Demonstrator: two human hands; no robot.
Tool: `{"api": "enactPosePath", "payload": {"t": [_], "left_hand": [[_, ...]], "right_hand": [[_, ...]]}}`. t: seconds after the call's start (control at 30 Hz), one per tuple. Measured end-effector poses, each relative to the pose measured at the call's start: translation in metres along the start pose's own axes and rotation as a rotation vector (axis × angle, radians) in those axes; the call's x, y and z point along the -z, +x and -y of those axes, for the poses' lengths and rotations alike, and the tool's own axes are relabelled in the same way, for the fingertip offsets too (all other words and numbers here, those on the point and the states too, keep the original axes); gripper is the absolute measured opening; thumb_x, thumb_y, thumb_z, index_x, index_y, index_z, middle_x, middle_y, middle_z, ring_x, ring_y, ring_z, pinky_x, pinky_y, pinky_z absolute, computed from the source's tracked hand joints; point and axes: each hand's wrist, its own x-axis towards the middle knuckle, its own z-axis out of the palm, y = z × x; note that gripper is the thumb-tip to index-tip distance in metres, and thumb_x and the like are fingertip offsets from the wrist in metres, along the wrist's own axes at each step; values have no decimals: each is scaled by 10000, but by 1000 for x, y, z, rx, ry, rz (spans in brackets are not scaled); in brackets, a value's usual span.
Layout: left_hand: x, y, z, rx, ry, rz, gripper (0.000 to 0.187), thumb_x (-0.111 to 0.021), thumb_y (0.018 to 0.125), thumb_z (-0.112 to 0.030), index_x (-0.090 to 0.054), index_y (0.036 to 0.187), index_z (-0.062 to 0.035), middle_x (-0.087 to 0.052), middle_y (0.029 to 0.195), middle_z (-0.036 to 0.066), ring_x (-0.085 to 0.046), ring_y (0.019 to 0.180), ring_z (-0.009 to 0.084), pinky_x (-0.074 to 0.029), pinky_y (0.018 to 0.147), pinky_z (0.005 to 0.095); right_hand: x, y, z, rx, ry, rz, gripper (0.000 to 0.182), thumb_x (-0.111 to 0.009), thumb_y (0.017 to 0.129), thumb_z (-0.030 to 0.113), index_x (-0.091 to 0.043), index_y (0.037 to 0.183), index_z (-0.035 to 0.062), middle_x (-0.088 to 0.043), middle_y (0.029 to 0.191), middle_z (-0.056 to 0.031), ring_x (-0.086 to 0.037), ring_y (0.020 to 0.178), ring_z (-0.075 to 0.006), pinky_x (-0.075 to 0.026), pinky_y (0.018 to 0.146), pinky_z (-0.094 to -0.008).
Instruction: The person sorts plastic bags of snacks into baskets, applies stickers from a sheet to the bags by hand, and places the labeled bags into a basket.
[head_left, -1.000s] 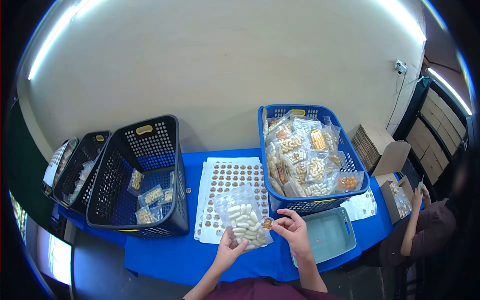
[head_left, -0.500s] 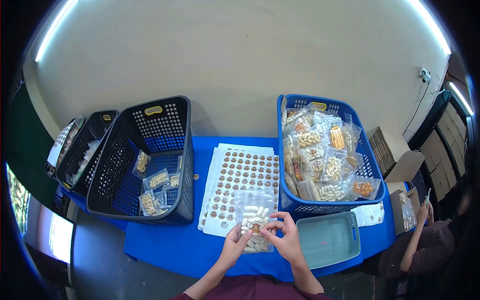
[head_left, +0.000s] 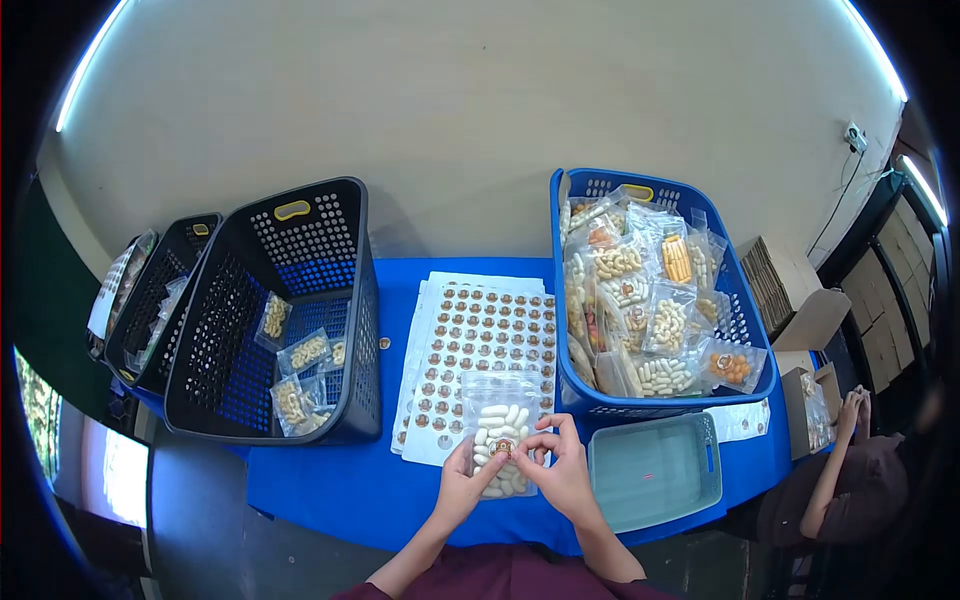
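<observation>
A clear zip bag (head_left: 499, 388) of white capsule-shaped pieces is upright before me, over the near edge of the sticker sheets (head_left: 470, 345). My left hand (head_left: 462, 490) grips the bag's left side, thumb across its front. On the bag's front is a round brown sticker (head_left: 503, 447). My right hand (head_left: 565, 478) has its thumb and index finger pinched together at the sticker's right edge, the other fingers curled. Whether the sticker lies fully flat is hard to see. The sheets carry rows of similar round stickers, with some spots bare.
Left stands a dark basket (head_left: 362, 350) with a few nut bags; more baskets are beyond it. A blue basket (head_left: 660, 403) heaped with filled bags is at right, a pale green tray (head_left: 650, 515) before it. Cardboard boxes (head_left: 812, 320) and a co-worker's arm (head_left: 832, 480) are far right.
The bag and both hands have shifted slightly left in view, my right fingertips still at the sticker. The co-worker's hands at far right have moved closer together.
</observation>
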Motion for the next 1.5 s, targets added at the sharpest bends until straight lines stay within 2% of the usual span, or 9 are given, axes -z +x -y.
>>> {"api": "enactPosePath", "payload": {"t": [0.37, 0.47, 0.57, 0.67, 0.77, 0.87, 1.07, 1.37, 1.5], "left_hand": [[1, -10, -2, 31, -20, 22, 324, -580, 828, -41, -463, 1111, 65, -571, 1032, 108, -559, 924, 123, -465, 784, 239], [1, -14, -5, 44, 30, 75, 331, -576, 831, -45, -457, 1123, 55, -569, 1043, 107, -571, 910, 126, -482, 764, 241], [-2, -13, -5, 65, -21, 98, 337, -572, 835, -50, -451, 1133, 49, -574, 1036, 101, -580, 890, 122, -488, 752, 240], [-1, -11, -6, 95, 3, 151, 395, -582, 824, -43, -430, 1180, 37, -563, 1069, 99, -560, 936, 131, -468, 795, 258], [11, -7, 5, 94, 33, 140, 313, -559, 854, -96, -466, 1122, 36, -590, 997, 91, -578, 852, 99, -483, 723, 224], [8, -1, 5, 83, 42, 61, 272, -540, 875, -152, -509, 1069, 36, -608, 941, 79, -572, 818, 80, -474, 689, 214], [13, 3, 7, 9, 386, 79, 260, -531, 885, -199, -547, 1006, 31, -625, 857, 57, -545, 753, 40, -450, 625, 198], [6, 0, -3, 114, 38, 98, 240, -563, 865, -152, -540, 999, 45, -614, 862, 47, -543, 748, 42, -452, 630, 195], [18, -1, 10, 92, 221, 183, 303, -531, 870, -90, -472, 1136, 42, -583, 1012, 83, -566, 879, 98, -481, 750, 236]], "right_hand": [[0, -16, -15, 37, 115, -86, 482, -693, 691, 12, -338, 1014, 56, -536, 788, -33, -432, 642, -49, -355, 576, -187], [-1, -14, -13, 99, 224, -120, 438, -710, 698, 39, -414, 1021, 24, -532, 839, -27, -469, 712, -61, -379, 626, -199], [7, -12, -33, 14, 112, 44, 336, -696, 728, 60, -521, 1005, -14, -546, 870, -29, -512, 791, -85, -407, 696, -220], [6, -13, -44, -146, 307, 89, 241, -669, 755, 63, -586, 961, -29, -559, 924, -35, -527, 876, -103, -410, 771, -231], [2, -14, -54, -29, 261, 87, 281, -650, 772, 59, -568, 1025, -29, -576, 955, -43, -533, 884, -102, -417, 791, -237], [-11, -13, -48, -10, 330, -5, 159, -678, 750, 110, -597, 838, 6, -534, 799, -7, -485, 755, -60, -375, 672, -211], [-18, -12, -49, -125, 383, -73, 138, -647, 783, 101, -589, 850, -4, -582, 805, -16, -530, 740, -59, -427, 660, -210], [-20, -15, -34, -197, 571, -126, 134, -616, 803, 78, -595, 891, -21, -622, 839, -56, -577, 742, -82, -469, 662, -218], [-16, -18, -34, -212, 576, -68, 193, -613, 810, 87, -562, 962, -21, -612, 904, -67, -573, 796, -87, -469, 702, -226]]}}
